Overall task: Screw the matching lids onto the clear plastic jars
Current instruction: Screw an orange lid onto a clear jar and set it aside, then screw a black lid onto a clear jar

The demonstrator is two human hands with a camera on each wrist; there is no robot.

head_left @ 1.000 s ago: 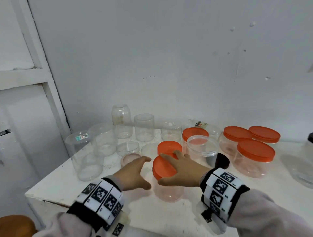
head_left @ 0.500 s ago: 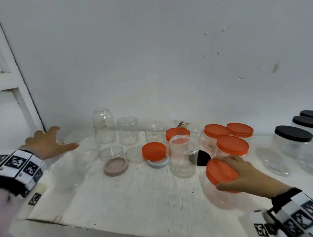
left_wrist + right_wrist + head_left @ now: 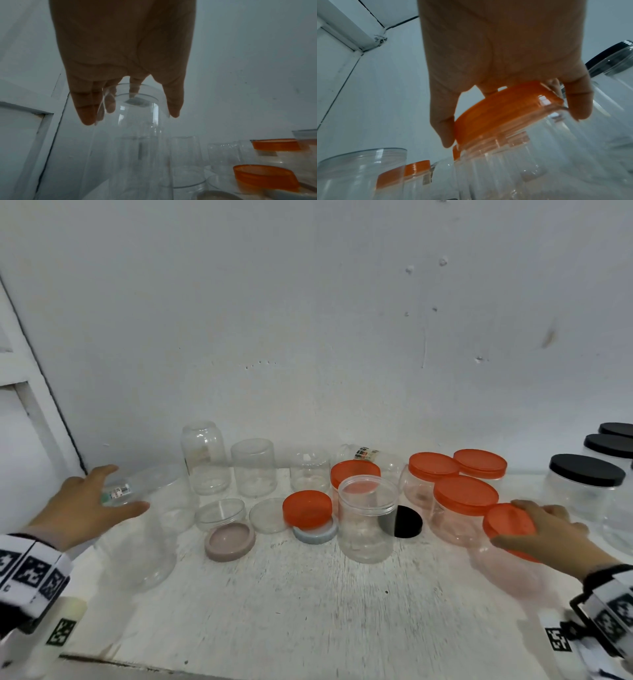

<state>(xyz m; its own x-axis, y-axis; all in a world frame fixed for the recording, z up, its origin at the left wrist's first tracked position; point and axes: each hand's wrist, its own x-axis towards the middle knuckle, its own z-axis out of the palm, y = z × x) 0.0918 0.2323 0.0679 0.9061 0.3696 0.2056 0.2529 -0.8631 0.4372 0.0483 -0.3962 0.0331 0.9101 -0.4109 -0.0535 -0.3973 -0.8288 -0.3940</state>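
My right hand grips an orange lid from above, thumb on its near rim and fingers over the far rim. The lid sits on a clear jar that leans on the white table at the right. The right wrist view shows my right hand round the same lid and jar. At the far left my left hand lies over the top of a large clear jar. In the left wrist view my left hand spans that jar, nearly straight fingers down both sides.
An open clear jar stands mid-table by a black lid. A loose orange lid lies on a pale blue lid; a pinkish lid is nearer left. Orange-lidded jars and black-lidded jars crowd the right.
My right hand has carried the orange-lidded jar from mid-table to the right, beside the other lidded jars. My left hand swung left and came down onto the large clear jar.
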